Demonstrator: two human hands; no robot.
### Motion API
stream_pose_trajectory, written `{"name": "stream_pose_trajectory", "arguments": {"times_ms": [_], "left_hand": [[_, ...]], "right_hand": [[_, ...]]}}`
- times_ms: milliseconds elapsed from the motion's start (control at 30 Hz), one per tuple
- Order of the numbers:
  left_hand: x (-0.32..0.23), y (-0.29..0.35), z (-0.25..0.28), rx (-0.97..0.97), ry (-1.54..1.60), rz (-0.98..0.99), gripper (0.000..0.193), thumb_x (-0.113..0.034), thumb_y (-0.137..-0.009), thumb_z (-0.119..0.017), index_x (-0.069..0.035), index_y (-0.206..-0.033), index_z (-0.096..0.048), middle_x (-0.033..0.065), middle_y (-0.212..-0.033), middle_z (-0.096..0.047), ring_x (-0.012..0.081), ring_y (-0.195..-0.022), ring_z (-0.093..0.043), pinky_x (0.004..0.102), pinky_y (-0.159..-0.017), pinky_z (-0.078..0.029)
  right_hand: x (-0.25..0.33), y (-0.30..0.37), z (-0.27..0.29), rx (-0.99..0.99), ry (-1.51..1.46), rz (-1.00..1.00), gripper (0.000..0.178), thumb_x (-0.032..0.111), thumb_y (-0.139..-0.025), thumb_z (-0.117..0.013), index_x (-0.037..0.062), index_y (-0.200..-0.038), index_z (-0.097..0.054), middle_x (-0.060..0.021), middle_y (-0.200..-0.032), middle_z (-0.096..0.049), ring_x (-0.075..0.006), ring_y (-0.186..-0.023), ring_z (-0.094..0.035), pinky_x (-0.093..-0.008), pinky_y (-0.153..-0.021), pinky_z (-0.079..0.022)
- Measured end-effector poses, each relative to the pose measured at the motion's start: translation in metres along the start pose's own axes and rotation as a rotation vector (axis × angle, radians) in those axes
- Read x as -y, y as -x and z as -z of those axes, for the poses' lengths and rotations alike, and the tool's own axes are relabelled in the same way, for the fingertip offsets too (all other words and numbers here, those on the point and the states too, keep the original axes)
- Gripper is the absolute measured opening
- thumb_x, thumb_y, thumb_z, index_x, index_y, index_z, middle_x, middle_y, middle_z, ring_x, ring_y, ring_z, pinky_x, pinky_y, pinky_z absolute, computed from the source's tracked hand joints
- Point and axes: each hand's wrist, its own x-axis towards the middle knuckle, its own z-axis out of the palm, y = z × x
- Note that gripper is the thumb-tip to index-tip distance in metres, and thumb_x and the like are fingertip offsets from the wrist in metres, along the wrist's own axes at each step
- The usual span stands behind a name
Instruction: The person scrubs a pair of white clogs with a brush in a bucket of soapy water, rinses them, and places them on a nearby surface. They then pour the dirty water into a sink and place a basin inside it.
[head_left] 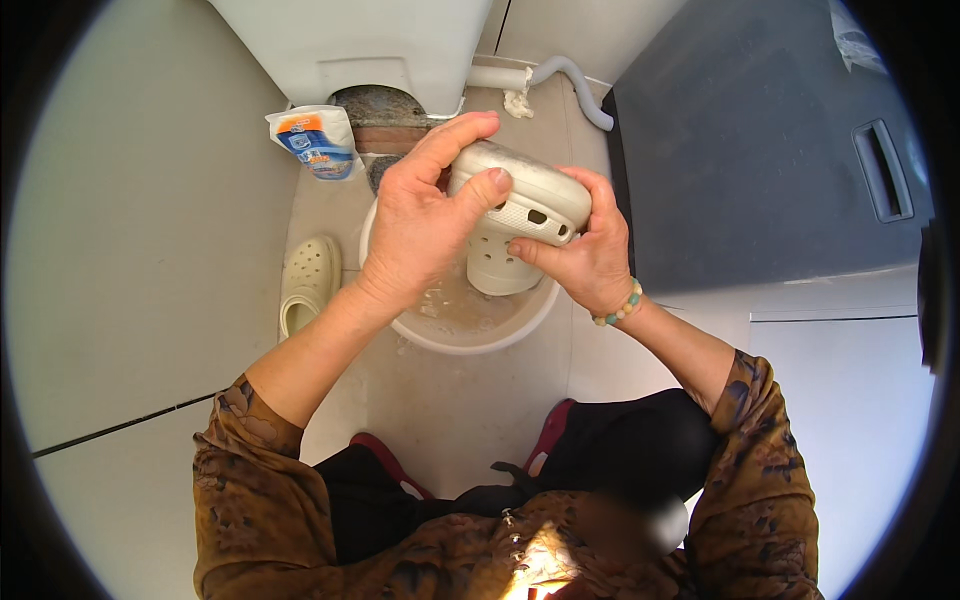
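Observation:
A cream clog (535, 190) with side vents is held between my two hands, tilted with its sole edge upward. My left hand (420, 215) grips its left end, thumb on the side and fingers over the far edge. Around the other end closes my right hand (595, 250), a beaded bracelet at the wrist. Just below shows a cream piece with round holes (500, 268); whether it belongs to the same clog I cannot tell. Under everything stands a round white basin (470, 347) with cloudy water in it.
Left of the basin a cream clog (311, 275) lies on the tiled floor. Behind it leans a white, blue and orange packet (318, 145). A grey hose (575, 75) bends at the back, and a dark grey cabinet (740, 160) with a recessed handle borders the right.

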Motion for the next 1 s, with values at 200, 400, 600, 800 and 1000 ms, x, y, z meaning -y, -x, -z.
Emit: {"name": "stream_pose_trajectory", "arguments": {"times_ms": [200,400,600,800,1000], "left_hand": [[0.004,-0.007,0.019,0.14,0.135,0.061,0.034,-0.014,-0.086,-0.06,-0.005,-0.119,-0.06,0.0081,-0.128,-0.054,0.0167,-0.118,-0.048,0.0315,-0.1,-0.036],[0.0,-0.015,0.033,0.298,0.112,0.215,0.032,-0.016,-0.083,-0.063,-0.007,-0.113,-0.063,0.0071,-0.124,-0.057,0.0175,-0.115,-0.05,0.032,-0.099,-0.038],[-0.012,-0.016,0.028,0.326,-0.014,0.377,0.016,-0.015,-0.075,-0.068,-0.009,-0.085,-0.058,0.0005,-0.1,-0.056,0.0139,-0.095,-0.053,0.0272,-0.085,-0.043],[-0.022,-0.013,0.015,0.28,-0.327,0.43,0.025,-0.018,-0.073,-0.072,-0.011,-0.078,-0.048,0.0024,-0.101,-0.055,0.0119,-0.093,-0.053,0.0259,-0.082,-0.042],[-0.01,-0.016,0.039,0.469,0.243,0.407,0.028,-0.022,-0.077,-0.072,-0.008,-0.097,-0.06,0.0204,-0.132,-0.047,0.0231,-0.114,-0.053,0.0349,-0.097,-0.041]], "right_hand": [[-0.01,0.001,0.002,0.019,0.013,0.009,0.071,0.018,-0.058,-0.085,0.0049,-0.114,-0.044,-0.0109,-0.102,-0.06,-0.021,-0.093,-0.06,-0.0332,-0.08,-0.05],[-0.016,0.001,0.005,0.086,0.012,-0.022,0.07,0.018,-0.058,-0.085,0.0038,-0.113,-0.045,-0.0112,-0.101,-0.06,-0.0215,-0.093,-0.06,-0.0334,-0.08,-0.049],[-0.008,0.002,0.002,0.168,0.052,0.025,0.069,0.013,-0.056,-0.085,0.0064,-0.114,-0.047,-0.0066,-0.101,-0.061,-0.0167,-0.092,-0.06,-0.0312,-0.079,-0.05],[0.001,-0.002,0.002,0.176,0.156,0.085,0.065,0.013,-0.054,-0.083,0.0064,-0.109,-0.049,-0.0105,-0.096,-0.059,-0.025,-0.087,-0.06,-0.0336,-0.075,-0.05],[0.001,-0.005,0.012,0.234,0.036,-0.007,0.064,0.014,-0.054,-0.083,0.0072,-0.108,-0.05,-0.0087,-0.096,-0.06,-0.0207,-0.089,-0.06,-0.0319,-0.077,-0.05]]}}
